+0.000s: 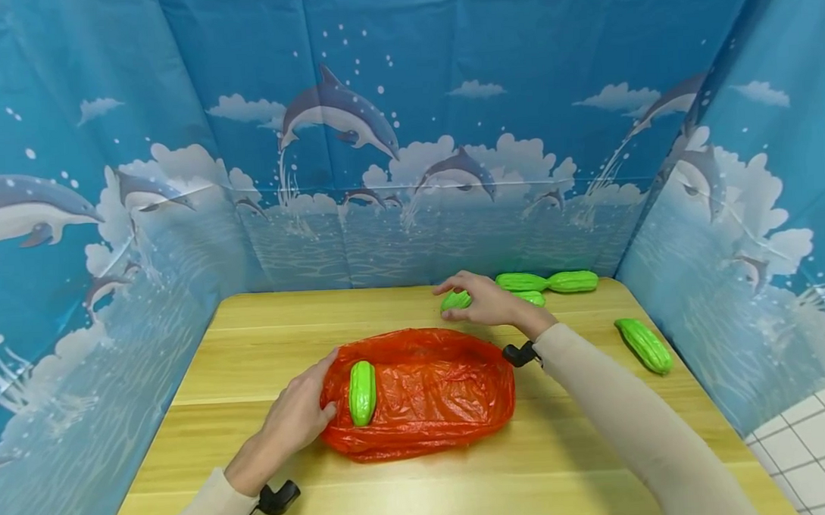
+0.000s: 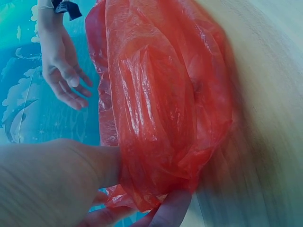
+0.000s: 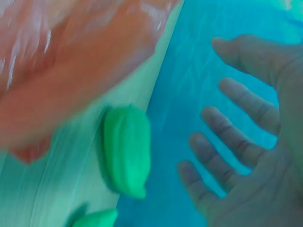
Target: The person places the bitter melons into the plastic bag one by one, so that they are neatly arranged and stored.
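Note:
An orange-red plastic bag [image 1: 431, 393] lies spread wide on the table, with one bright green ridged gourd [image 1: 362, 394] inside at its left end. My left hand [image 1: 291, 409] grips the bag's left edge; in the left wrist view, thumb and fingers close on the thin plastic [image 2: 156, 109]. Beyond the bag's far right side, my right hand [image 1: 489, 304] hovers with fingers spread, partly covering a green gourd [image 1: 454, 301] at the table's back. The right wrist view has that hand [image 3: 255, 156] with nothing in its grasp, beside a gourd [image 3: 128, 150].
More green gourds [image 1: 573, 282] lie along the back edge, right of the right hand. A single gourd [image 1: 644, 346] sits near the table's right edge. A blue dolphin-print curtain [image 1: 412, 235] encloses the wooden table [image 1: 252, 346] at the back and sides.

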A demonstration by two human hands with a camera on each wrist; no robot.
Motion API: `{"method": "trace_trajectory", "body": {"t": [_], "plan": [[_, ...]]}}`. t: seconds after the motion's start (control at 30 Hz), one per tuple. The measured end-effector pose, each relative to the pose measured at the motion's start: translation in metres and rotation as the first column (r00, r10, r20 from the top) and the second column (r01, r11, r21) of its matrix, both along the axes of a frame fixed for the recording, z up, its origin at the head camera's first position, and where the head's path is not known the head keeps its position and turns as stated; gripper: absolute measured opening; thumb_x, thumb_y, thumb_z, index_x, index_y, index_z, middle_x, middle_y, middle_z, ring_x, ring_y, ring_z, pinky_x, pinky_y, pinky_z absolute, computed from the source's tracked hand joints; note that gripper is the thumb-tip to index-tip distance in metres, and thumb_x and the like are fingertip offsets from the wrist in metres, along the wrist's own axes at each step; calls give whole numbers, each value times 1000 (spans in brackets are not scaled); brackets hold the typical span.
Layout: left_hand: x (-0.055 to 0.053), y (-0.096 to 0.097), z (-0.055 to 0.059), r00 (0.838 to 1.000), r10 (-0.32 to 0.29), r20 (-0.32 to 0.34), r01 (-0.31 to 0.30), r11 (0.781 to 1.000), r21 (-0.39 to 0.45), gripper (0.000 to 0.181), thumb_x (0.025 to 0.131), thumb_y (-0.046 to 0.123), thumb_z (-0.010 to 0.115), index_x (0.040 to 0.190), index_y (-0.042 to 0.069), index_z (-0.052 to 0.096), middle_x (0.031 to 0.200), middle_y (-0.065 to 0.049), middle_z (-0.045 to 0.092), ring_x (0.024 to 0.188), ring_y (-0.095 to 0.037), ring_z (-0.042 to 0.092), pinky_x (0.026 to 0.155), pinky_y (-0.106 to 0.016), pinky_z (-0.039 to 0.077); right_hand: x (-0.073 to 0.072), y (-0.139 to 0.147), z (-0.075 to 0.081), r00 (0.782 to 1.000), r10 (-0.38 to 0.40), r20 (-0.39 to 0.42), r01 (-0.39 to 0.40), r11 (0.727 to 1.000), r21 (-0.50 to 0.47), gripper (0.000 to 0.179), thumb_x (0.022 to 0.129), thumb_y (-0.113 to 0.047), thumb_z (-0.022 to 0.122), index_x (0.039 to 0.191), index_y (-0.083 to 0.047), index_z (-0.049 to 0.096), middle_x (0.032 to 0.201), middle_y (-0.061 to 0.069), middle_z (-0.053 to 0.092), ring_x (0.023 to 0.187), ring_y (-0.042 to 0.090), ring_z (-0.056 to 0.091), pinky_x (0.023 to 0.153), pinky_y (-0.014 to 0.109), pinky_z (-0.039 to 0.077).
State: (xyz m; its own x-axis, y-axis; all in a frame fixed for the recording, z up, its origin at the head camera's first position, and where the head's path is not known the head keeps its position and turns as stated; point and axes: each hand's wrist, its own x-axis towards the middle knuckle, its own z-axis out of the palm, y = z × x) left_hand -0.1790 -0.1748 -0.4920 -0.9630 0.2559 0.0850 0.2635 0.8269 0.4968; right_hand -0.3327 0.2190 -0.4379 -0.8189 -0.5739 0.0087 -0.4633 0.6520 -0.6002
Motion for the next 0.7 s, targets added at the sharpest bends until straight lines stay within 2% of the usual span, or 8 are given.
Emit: {"method": "trace_trajectory", "body": {"t": [0.17, 0.37, 0.5, 0.7], "plan": [[0, 0, -1, 1000, -5, -5, 5, 1000, 5, 97, 94, -6, 88, 179, 2, 42, 174, -27, 58, 154, -51, 65, 120, -66, 62, -14, 12, -5, 1000, -11, -9, 11, 999, 37, 52, 109, -26, 85, 158, -15, 72, 166, 20, 61, 159, 53, 53, 129, 77, 48], [0, 1, -1, 1000, -3, -7, 3, 1000, 6, 97, 93, -7, 89, 178, 2, 44, 175, -27, 58, 155, -51, 64, 121, -65, 61, -28, 23, -14, 1000, 2, -19, 0, 997, 80, 53, 108, -19, 85, 159, -15, 70, 171, 24, 57, 163, 56, 45, 133, 83, 38], [0, 1, -1, 1000, 1, -18, -1, 1000, 4, 96, 92, -8, 89, 177, 1, 45, 173, -27, 59, 153, -51, 65, 118, -66, 63, -35, 30, -21, 1000, 18, -18, -16, 994, 108, 57, 107, -14, 86, 161, -13, 69, 173, 26, 55, 164, 58, 42, 133, 85, 36], [1, -1, -2, 1000, 9, 9, -9, 1000, 7, 97, 93, -7, 89, 179, 3, 43, 176, -26, 57, 155, -50, 64, 117, -64, 64, -42, 38, -32, 999, 30, -22, -26, 989, 147, 63, 107, -14, 85, 166, -11, 63, 179, 28, 48, 167, 61, 35, 133, 87, 33]]}}
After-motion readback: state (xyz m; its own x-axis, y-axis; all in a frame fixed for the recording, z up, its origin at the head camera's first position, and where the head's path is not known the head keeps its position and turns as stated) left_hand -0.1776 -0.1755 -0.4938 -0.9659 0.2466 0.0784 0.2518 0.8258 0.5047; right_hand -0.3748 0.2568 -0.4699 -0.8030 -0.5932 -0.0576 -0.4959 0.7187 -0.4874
